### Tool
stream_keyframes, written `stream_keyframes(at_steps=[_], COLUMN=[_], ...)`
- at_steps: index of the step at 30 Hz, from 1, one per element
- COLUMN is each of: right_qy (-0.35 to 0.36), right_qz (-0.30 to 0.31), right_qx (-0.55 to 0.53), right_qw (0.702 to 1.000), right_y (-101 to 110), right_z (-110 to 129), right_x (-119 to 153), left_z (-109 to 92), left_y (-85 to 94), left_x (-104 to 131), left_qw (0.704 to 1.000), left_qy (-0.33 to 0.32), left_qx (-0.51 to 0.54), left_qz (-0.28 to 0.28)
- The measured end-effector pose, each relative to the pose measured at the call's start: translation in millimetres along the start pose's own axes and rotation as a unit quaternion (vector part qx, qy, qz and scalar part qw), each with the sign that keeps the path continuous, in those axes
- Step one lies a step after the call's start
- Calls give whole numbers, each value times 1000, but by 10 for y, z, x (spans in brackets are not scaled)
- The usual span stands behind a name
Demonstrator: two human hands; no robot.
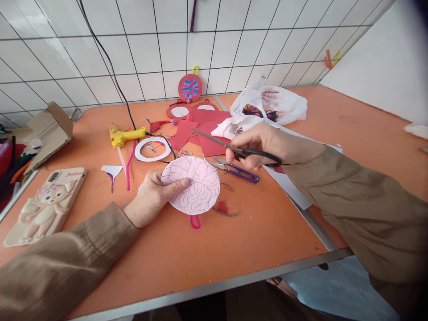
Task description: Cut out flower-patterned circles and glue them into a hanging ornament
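Observation:
Between the thumb and fingers of my left hand is a round pale pink paper disc covered with petal-like drawn lines. A magenta pipe cleaner loop shows below the disc's lower edge. My right hand grips a pair of black-handled scissors, with the blades pointing left above the red paper and apart from the disc. Purple thread snips lie on the table under the right hand. Just beyond the disc is a white paper ring.
A yellow glue gun with its cord lies at the left back. Red paper sheets and a white plastic bag sit behind. A finished round ornament leans against the tiles. A phone and a cardboard box are left.

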State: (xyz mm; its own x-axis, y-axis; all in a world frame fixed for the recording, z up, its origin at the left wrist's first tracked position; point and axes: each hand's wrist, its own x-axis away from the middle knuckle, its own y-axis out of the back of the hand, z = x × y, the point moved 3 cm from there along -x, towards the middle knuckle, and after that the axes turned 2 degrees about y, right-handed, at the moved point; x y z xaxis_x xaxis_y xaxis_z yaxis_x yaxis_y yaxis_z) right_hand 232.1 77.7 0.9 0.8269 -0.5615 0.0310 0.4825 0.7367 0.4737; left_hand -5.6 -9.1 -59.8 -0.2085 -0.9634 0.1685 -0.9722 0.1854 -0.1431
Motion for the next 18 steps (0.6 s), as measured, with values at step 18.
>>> stream_keyframes(at_steps=[18], right_qy=[-247], right_qz=[-116], right_qx=[492], right_qw=[827], right_y=[72], right_z=[-160], right_x=[-43], left_z=[-5], left_y=[3], left_x=[-20], left_qw=[999], left_qy=[-10], left_qx=[34], left_qz=[-29])
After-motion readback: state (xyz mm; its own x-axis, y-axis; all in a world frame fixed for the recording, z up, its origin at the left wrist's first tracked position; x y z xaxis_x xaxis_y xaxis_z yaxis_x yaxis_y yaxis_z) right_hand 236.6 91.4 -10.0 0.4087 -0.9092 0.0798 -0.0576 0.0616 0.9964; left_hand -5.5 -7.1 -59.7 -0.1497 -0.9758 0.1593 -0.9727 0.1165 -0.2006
